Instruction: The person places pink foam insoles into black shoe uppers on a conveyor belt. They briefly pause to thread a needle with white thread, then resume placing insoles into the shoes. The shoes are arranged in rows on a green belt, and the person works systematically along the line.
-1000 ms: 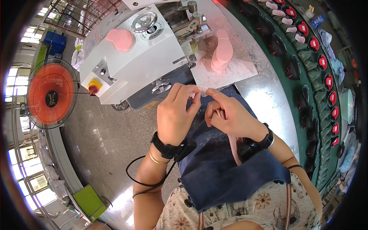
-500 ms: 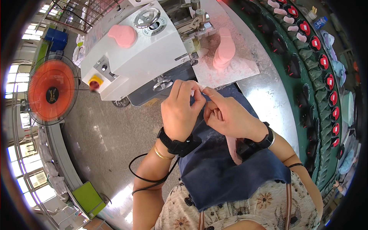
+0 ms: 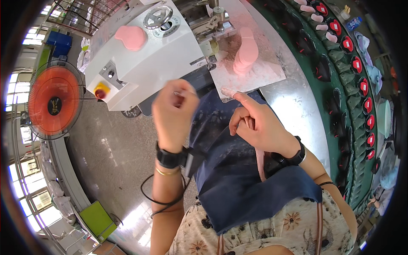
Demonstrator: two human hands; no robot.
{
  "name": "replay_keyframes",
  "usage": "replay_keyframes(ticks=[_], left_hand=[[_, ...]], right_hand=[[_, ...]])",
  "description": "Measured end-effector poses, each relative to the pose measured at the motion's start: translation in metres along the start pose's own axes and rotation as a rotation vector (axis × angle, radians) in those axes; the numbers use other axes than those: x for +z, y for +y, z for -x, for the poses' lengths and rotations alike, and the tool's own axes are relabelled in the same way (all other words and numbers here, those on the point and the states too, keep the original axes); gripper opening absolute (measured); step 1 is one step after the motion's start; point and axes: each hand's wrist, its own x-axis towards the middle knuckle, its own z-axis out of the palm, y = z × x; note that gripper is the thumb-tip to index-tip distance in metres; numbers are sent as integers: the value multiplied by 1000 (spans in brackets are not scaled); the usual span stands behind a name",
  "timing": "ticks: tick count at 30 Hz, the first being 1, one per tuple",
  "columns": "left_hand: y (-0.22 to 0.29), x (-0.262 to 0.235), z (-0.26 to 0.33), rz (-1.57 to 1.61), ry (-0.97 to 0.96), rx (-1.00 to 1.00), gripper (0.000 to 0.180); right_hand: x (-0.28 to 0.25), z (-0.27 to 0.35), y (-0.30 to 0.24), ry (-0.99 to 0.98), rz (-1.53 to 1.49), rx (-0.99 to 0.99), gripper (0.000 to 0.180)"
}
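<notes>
The right hand [image 3: 260,128] clasps 1 pink strip [image 3: 260,165] hanging over the navy apron [image 3: 231,182], while the left hand [image 3: 173,115], near the white machine [image 3: 157,63], curls inward, too blurred to tell whether it pinches anything.

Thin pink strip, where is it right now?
In the head view, right of centre, the thin pink strip reaches down from the right hand, left of its black wristband and over the dark blue apron.
</notes>
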Motion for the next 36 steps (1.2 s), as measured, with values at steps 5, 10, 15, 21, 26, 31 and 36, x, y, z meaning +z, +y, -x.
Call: replay_keyframes(ticks=[5, 10, 15, 21, 26, 31, 36], left_hand=[[4, 23, 21, -70, -178, 116, 9], [18, 29, 19, -293, -140, 351, 16], [18, 28, 18, -440, -140, 465, 16], [22, 22, 14, -609, -173, 644, 18], [17, 23, 14, -626, -185, 646, 20], [11, 31, 16, -477, -45, 548, 16], [12, 2, -6, -154, 222, 119, 8]], right_hand=[[2, -1, -1, -4, -84, 21, 73], [6, 0, 4, 27, -31, -54, 71], [6, -1, -2, 28, 2, -32, 65], [5, -3, -11, -19, 129, 34, 60], [11, -4, -6, 1, 197, -41, 59], [15, -2, -4, 12, 257, -36, 62], [5, 9, -20, -11, 159, 132, 71]])
